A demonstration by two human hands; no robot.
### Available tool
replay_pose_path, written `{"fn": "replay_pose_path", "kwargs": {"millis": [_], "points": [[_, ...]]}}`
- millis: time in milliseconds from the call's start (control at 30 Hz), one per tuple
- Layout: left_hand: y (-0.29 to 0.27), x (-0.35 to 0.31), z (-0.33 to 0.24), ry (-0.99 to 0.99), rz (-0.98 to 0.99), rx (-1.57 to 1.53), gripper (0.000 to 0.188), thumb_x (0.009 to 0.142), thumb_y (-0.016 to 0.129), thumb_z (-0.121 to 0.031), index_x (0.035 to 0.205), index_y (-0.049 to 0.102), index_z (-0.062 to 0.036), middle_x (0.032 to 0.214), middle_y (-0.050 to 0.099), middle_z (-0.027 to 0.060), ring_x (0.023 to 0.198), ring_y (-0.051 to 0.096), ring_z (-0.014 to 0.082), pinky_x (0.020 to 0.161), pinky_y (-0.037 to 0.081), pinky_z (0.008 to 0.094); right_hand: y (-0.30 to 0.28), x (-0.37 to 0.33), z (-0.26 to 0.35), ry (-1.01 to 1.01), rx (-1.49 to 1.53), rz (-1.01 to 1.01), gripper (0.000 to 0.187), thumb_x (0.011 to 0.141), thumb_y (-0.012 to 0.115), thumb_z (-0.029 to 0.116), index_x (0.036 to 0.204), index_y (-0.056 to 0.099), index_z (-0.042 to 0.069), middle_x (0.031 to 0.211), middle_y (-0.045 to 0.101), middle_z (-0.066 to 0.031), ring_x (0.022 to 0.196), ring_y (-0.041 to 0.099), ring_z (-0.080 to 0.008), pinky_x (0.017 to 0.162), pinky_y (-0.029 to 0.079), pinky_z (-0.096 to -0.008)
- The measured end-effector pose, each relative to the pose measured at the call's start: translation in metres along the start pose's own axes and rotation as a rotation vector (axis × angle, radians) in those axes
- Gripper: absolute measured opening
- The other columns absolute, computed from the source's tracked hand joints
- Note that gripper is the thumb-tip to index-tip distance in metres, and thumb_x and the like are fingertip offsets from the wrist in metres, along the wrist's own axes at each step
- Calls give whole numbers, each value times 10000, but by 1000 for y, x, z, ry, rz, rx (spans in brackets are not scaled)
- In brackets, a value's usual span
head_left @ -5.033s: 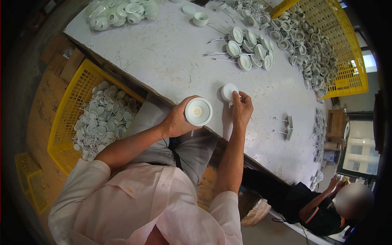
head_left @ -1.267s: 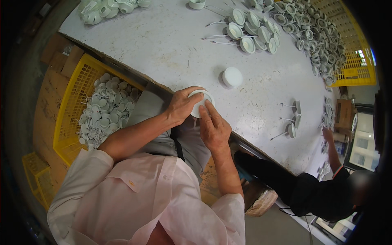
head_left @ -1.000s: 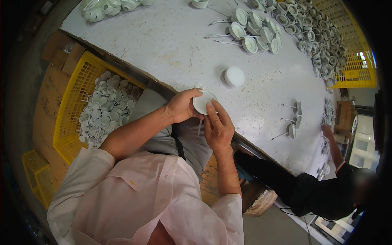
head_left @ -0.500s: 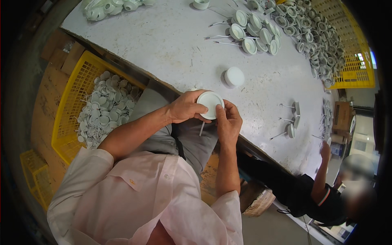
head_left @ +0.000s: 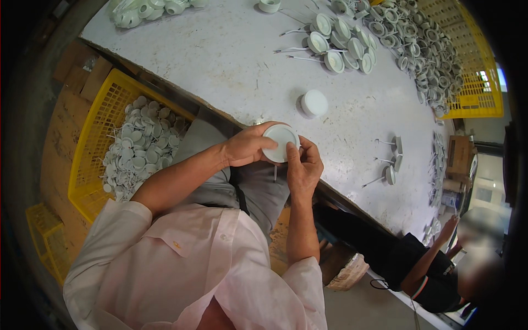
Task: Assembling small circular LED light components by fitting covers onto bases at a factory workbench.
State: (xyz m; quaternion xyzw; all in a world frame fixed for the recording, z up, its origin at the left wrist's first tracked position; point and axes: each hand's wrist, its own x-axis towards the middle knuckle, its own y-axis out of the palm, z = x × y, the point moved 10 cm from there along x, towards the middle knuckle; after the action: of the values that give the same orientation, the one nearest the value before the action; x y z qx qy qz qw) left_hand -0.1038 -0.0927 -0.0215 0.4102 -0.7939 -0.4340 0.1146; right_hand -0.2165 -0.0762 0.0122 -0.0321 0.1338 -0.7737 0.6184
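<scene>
Just off the table edge, above my lap, I hold a round white light fitting (head_left: 282,133), its shallow dish face turned up. A short white cable hangs beneath it. My left hand (head_left: 245,147) grips its left side, with the thumb on the face. From the right, my right hand (head_left: 303,167) clasps it, its thumb pressed on the face; the fingers underneath are partly hidden. Beyond my hands, on the table (head_left: 242,71), stands a white round piece like a short stack of discs (head_left: 314,103).
Wired white fittings (head_left: 344,45) cluster at the far side, before a heap of grey-white rings (head_left: 423,49) and a yellow crate (head_left: 478,104). Several small wired parts (head_left: 390,175) lie at right. A yellow basket (head_left: 80,165) of white parts stands left. A co-worker (head_left: 429,269) is at right.
My hands and the fitting have shifted slightly left, with the grip kept. The hanging cable is now more upright. At right, the co-worker's arm has moved away from the table, lower in the view.
</scene>
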Motion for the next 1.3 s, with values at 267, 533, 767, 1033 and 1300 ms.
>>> {"fn": "replay_pose_path", "kwargs": {"millis": [267,533,767,1033,1300], "points": [[-71,-94,-80,255,-355,334,679,778,717,-200,1328,359,-24,1109,586,182,924,643,267,677,573,329,-174,21,-13,-271,-494,-641,208,847,648,170,967,640,1,685,581,-39,623,519,-110,576,436,-263],[-285,-275,-119,294,-1170,539,546,786,708,-198,1263,481,-58,1090,603,115,837,623,183,566,501,264,-310,53,-84,293,-938,-839,440,773,615,462,924,654,51,920,665,-143,890,624,-326,795,474,-432],[-413,-366,-36,-134,-1585,528,503,869,606,-311,1297,474,-82,1125,581,121,920,607,232,607,520,324,-341,52,-111,175,-942,-786,336,789,596,315,835,647,-14,866,655,-196,812,626,-343,757,479,-419],[-490,-417,42,-152,-1470,295,540,916,489,-179,1409,289,-84,1301,456,151,1122,509,293,838,496,410,-253,8,-87,-80,-191,-716,168,909,547,157,803,549,27,657,512,-9,586,467,-77,533,397,-223],[-290,-241,-39,160,-1041,726,310,881,580,-103,1183,545,-44,1097,627,64,911,632,154,698,508,268,-113,1,-57,-192,187,-403,93,934,510,131,869,493,66,629,483,-7,514,429,-64,446,335,-187]]}}
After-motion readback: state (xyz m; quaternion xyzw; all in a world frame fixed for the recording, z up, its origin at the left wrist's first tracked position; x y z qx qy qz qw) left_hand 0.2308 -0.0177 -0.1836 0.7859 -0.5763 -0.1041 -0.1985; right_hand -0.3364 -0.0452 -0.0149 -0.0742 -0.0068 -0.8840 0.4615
